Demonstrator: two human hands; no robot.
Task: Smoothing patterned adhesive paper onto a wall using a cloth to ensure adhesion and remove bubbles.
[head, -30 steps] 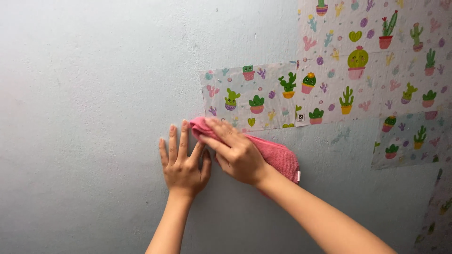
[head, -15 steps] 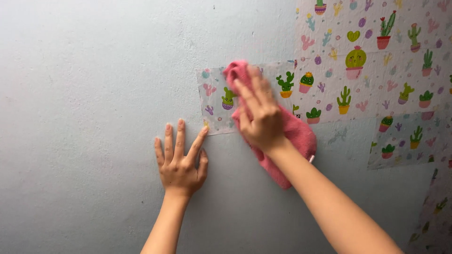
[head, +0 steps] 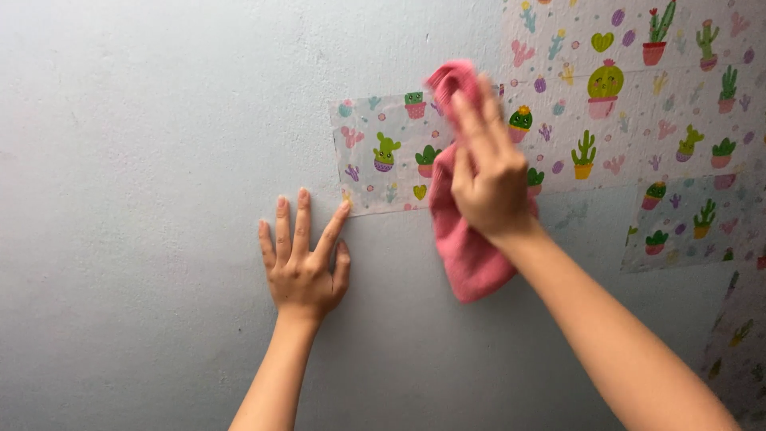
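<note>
Right-hand fingers (head: 471,120) are laid flat and extended over a pink cloth (head: 467,255), which is pressed against the cactus-print sticker sheet (head: 383,152) on the pale wall (head: 159,120); the cloth's upper end pokes out above the fingertips, the rest hangs loose below the right hand (head: 488,179). Left-hand fingers (head: 299,223) are spread wide, nothing held, the palm flat on the bare wall and the index tip touching the sheet's lower-left corner. The left hand (head: 303,267) thus pins only that corner. Risk, as judged: bubbles or creases could be trapped under uneven pressure, and the lower edge could be lifted or skewed if dragged by the dangling cloth. More printed sheets (head: 638,96) to the right are cut off by the frame. The sheet area under the cloth and hand is hidden; edge adhesion cannot be told.
</note>
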